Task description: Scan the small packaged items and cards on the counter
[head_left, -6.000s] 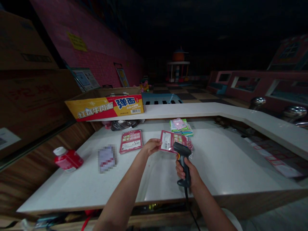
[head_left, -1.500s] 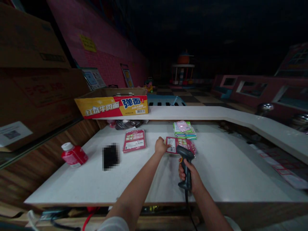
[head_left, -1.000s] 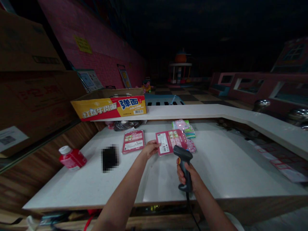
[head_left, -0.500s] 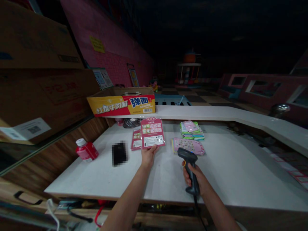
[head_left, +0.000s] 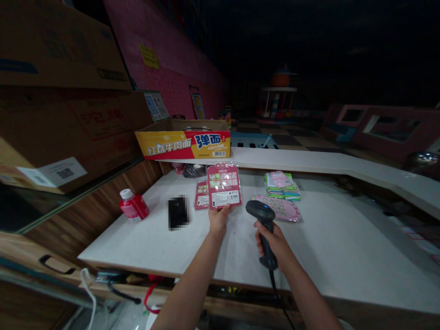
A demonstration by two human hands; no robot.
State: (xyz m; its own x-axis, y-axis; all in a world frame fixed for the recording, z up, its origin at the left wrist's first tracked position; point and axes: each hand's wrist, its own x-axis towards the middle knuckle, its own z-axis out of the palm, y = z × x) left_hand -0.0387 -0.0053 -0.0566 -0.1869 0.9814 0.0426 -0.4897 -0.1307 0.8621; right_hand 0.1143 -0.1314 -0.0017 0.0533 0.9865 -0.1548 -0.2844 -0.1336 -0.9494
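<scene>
My left hand (head_left: 218, 221) grips the lower edge of a red card pack in clear wrap (head_left: 224, 187), tilted up so that its printed back with a barcode faces me. Behind it, to the left, similar red packs (head_left: 201, 196) lie on the white desk. A black corded barcode scanner (head_left: 264, 229) is in my right hand (head_left: 275, 243), with fingers wrapped round its handle and its head pointing left toward the held pack. Just beyond the scanner lies a pink rounded pack (head_left: 283, 211), and farther back a stack of green-edged packs (head_left: 282, 187).
A red bottle (head_left: 133, 205) and a blurred-out black item (head_left: 178, 212) stand to the left on the desk (head_left: 330, 247). An open yellow and red carton (head_left: 184, 143) sits on the raised ledge (head_left: 292, 158). Large cardboard boxes (head_left: 75, 133) are stacked at the far left.
My right hand has moved the scanner left and turned its head toward the red card pack. The whole view has shifted slightly. My left hand still holds the pack.
</scene>
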